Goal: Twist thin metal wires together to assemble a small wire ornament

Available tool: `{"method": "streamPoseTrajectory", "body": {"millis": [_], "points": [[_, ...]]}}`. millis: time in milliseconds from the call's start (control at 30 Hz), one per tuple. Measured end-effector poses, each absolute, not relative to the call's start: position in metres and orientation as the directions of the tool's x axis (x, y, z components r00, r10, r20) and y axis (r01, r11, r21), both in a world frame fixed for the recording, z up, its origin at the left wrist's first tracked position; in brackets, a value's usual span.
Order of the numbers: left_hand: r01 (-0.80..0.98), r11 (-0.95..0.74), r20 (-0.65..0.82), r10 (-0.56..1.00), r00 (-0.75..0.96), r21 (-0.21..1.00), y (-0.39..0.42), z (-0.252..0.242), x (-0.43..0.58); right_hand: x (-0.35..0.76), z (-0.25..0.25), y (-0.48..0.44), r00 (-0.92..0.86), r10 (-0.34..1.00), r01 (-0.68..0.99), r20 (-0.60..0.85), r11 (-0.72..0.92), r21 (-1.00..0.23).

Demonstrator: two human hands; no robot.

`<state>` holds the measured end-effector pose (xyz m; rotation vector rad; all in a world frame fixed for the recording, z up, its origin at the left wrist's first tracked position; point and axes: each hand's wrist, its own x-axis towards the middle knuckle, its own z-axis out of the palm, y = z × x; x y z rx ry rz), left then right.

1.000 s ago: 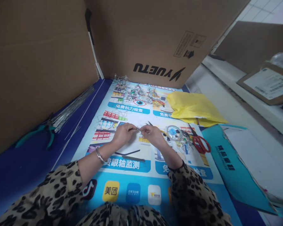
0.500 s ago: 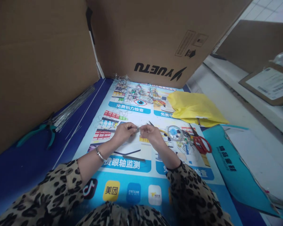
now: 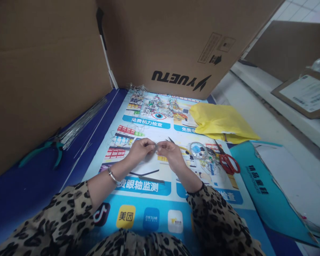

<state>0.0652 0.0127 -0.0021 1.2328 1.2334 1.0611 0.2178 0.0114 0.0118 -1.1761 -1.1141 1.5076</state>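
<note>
My left hand (image 3: 140, 150) and my right hand (image 3: 171, 153) meet over the middle of the printed poster (image 3: 164, 201), thumbs and fingers pinched together. Between the fingertips shows a tiny greyish piece (image 3: 156, 147), too small and blurred to name; both hands are closed about it. Just beyond my right hand a pair of dark pointed blades with a yellow handle (image 3: 186, 149) lies partly hidden. A round clear dish (image 3: 199, 151) rests to the right of that hand. Red-handled scissors (image 3: 228, 163) lie further right, beside a small tangle of thin wire (image 3: 210, 164).
Teal-handled pliers (image 3: 59, 153) and a bundle of thin metal wires (image 3: 81, 121) lie at left. Tangled wire pieces (image 3: 160, 103) sit at the back. A yellow bag (image 3: 224, 121) and teal cardboard (image 3: 258, 185) lie at right. Cardboard walls (image 3: 176, 42) stand behind and left.
My right hand has shifted slightly left, its fingertips now closer to those of my left hand. My left hand has hardly moved.
</note>
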Motion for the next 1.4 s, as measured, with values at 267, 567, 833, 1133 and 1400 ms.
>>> {"method": "streamPoseTrajectory", "body": {"millis": [267,567,833,1133,1400], "points": [[-0.038,0.096,-0.093,0.994,0.056,0.995,0.009,0.005,0.069,0.217,0.012,0.01,-0.152,0.974,-0.163,-0.165,-0.19,-0.968],[-0.019,0.08,-0.079,0.996,0.043,0.997,0.01,0.004,0.071,0.216,0.011,0.01,-0.168,0.974,-0.191,-0.153,-0.184,-0.964],[0.106,0.047,-0.052,0.997,0.048,0.993,0.01,0.006,0.071,0.217,0.011,0.011,-0.155,0.979,-0.036,-0.131,-0.139,-0.99],[0.35,-0.047,0.028,0.998,0.059,0.936,0.009,0.005,0.07,0.228,0.002,0.018,-0.145,0.986,0.33,-0.086,-0.034,-0.943],[0.497,-0.141,0.151,0.988,0.021,0.856,0.01,0.008,0.068,0.236,0.026,0.017,-0.25,0.968,0.607,-0.012,0.147,-0.781]]}}
